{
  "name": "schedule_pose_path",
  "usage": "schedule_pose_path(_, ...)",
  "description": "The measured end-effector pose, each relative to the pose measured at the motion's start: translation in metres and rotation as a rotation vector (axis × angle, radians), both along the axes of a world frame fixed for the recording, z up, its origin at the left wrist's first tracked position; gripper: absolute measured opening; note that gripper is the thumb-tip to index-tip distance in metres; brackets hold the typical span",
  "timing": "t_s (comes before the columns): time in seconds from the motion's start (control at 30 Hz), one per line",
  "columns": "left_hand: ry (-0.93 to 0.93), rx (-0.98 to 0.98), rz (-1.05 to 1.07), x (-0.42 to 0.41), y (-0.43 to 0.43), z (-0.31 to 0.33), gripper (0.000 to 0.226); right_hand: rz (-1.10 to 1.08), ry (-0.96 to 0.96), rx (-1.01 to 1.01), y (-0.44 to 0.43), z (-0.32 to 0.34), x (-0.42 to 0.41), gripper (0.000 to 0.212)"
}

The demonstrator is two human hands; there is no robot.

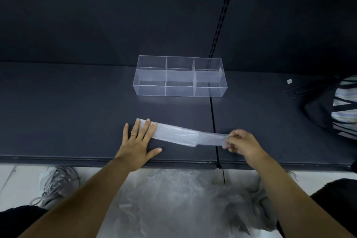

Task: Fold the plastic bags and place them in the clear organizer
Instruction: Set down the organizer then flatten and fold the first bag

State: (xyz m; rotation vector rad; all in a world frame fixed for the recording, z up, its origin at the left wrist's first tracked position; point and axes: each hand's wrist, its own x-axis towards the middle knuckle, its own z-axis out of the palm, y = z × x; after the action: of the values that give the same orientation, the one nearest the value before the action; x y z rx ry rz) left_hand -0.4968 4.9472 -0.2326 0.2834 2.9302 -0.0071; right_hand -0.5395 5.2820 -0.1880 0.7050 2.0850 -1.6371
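A translucent plastic bag point(179, 134), folded into a long narrow strip, lies across the dark shelf point(77, 112) near its front edge. My left hand point(138, 141) presses flat on the strip's left end, fingers spread and straight. My right hand point(243, 144) pinches the strip's right end between thumb and curled fingers, lifting it slightly. The clear organizer point(179, 76), with three compartments in a row, stands behind the strip at the middle of the shelf and looks empty.
A heap of loose plastic bags point(183, 199) lies on the floor below the shelf's front edge. A dark bag with striped cloth point(340, 108) sits at the shelf's right end. A slotted upright point(220, 25) runs up the back panel.
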Motion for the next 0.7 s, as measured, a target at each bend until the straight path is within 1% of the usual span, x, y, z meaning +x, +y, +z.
schedule_pose_path(0.07, 0.016, 0.013, -0.026, -0.004, 0.007, 0.010, 0.096, -0.025, -0.031, -0.058, -0.002, 0.009, 0.015, 0.019)
schedule_pose_path(0.13, 0.029, 0.098, -0.080, 0.000, 0.032, 0.017, 0.098, 0.003, -0.076, -0.086, -0.003, 0.020, 0.027, 0.026)
schedule_pose_path(0.2, 0.002, 0.275, -0.135, 0.013, 0.073, 0.017, 0.103, 0.065, -0.117, -0.128, -0.008, 0.033, 0.036, 0.029)
schedule_pose_path(0.27, -0.012, 0.512, -0.092, 0.029, 0.118, 0.020, 0.101, 0.142, -0.124, -0.208, -0.017, 0.045, 0.043, 0.027)
schedule_pose_path(0.3, 0.010, 0.639, -0.033, 0.037, 0.136, 0.023, 0.093, 0.193, -0.124, -0.242, -0.022, 0.052, 0.044, 0.027)
schedule_pose_path(0.33, 0.048, 0.776, 0.050, 0.043, 0.150, 0.028, 0.080, 0.252, -0.124, -0.263, -0.027, 0.058, 0.045, 0.027)
schedule_pose_path(0.4, 0.125, 1.043, 0.266, 0.048, 0.165, 0.039, 0.043, 0.341, -0.101, -0.292, -0.034, 0.068, 0.043, 0.027)
schedule_pose_path(0.43, 0.116, 1.181, 0.390, 0.048, 0.166, 0.045, 0.029, 0.347, -0.066, -0.306, -0.036, 0.071, 0.041, 0.026)
schedule_pose_path(0.47, 0.074, 1.325, 0.515, 0.047, 0.164, 0.050, 0.022, 0.335, -0.019, -0.306, -0.036, 0.073, 0.038, 0.026)
schedule_pose_path(0.53, -0.068, 1.570, 0.696, 0.044, 0.154, 0.063, 0.022, 0.352, 0.081, -0.216, -0.037, 0.070, 0.031, 0.031)
schedule_pose_path(0.57, -0.130, 1.627, 0.733, 0.042, 0.146, 0.068, 0.023, 0.411, 0.110, -0.158, -0.039, 0.067, 0.029, 0.038)
schedule_pose_path(0.63, -0.213, 1.604, 0.735, 0.037, 0.127, 0.071, 0.025, 0.567, 0.100, -0.136, -0.050, 0.059, 0.026, 0.055)
schedule_pose_path(0.7, -0.281, 1.605, 0.754, 0.030, 0.111, 0.070, 0.028, 0.647, 0.041, -0.187, -0.066, 0.046, 0.027, 0.062)
